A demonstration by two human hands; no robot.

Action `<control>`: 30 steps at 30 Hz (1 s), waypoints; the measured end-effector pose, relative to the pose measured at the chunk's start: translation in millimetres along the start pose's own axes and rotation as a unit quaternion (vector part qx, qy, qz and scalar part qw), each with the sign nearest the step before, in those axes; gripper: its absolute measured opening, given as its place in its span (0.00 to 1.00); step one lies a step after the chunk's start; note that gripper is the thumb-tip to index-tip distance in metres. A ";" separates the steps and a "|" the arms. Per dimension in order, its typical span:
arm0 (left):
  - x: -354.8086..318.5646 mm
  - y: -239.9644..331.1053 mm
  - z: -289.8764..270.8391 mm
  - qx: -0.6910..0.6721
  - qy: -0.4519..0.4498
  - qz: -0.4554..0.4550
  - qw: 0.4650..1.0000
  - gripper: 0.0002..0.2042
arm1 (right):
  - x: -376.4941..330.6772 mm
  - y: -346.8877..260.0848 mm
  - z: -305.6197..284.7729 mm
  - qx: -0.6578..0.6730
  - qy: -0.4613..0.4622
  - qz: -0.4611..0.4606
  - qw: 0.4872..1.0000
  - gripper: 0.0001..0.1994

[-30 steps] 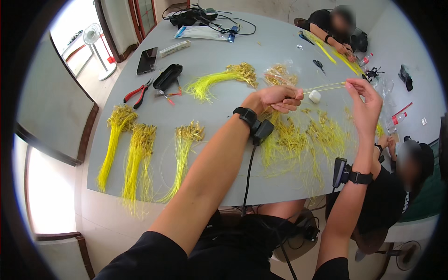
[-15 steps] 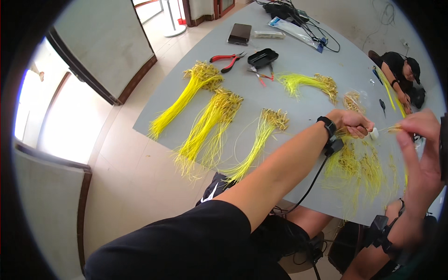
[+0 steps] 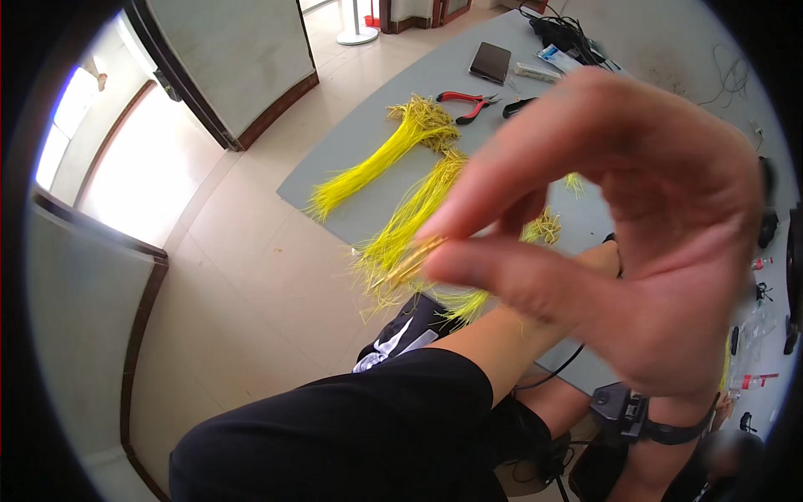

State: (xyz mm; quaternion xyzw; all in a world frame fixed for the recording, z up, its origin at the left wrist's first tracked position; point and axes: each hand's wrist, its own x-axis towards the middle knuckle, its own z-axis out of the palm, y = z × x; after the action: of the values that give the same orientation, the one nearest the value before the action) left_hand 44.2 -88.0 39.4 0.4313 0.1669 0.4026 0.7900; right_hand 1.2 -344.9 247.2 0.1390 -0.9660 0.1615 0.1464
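Large and close in view, my right hand point(image 3: 669, 243) is closed in a pinch, with thumb and forefinger on a small cluster of slim gold pieces, apparently fish hooks point(image 3: 410, 261). Behind it, my left forearm point(image 3: 510, 330) reaches across to the table; the left hand and its fingers are hidden by the right. Beyond the pinched hooks lie a bundle of yellow line with gold hook ends point(image 3: 368, 177) and a second such bundle point(image 3: 410, 209). A third bundle's gold ends point(image 3: 545, 226) show partly past the right thumb.
On the grey table point(image 3: 335, 125) lie red-handled pliers point(image 3: 468, 107), a dark flat box point(image 3: 490, 64) and tangled black cables point(image 3: 565, 35). A black cord point(image 3: 552, 368) hangs near my left forearm. Clear bottles with red caps point(image 3: 749, 382) stand at the right.
My right hand has come up and left, close in front of the view, with the gold hooks in its pinch. It now covers my left hand. The view has shifted, moving the table rightward.
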 end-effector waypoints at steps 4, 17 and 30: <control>-2.9 -3.7 0.1 -0.015 0.006 -0.002 1.000 0.10 | 15.6 -5.0 9.8 0.094 -0.001 -0.024 0.995 0.04; -4.2 -21.1 0.2 -0.094 0.043 0.010 0.995 0.10 | 38.2 104.3 58.4 0.251 -0.039 0.171 0.952 0.06; 0.8 -42.2 9.5 -0.245 0.230 0.072 0.939 0.09 | 21.2 198.1 94.0 0.126 -0.093 0.315 0.936 0.06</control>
State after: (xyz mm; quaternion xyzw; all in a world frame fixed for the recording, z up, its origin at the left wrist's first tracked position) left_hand 71.2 -105.5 10.5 0.1306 0.2083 0.5753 0.7801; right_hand -103.3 -202.6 115.3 -0.1406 -0.9412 0.3066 -0.0209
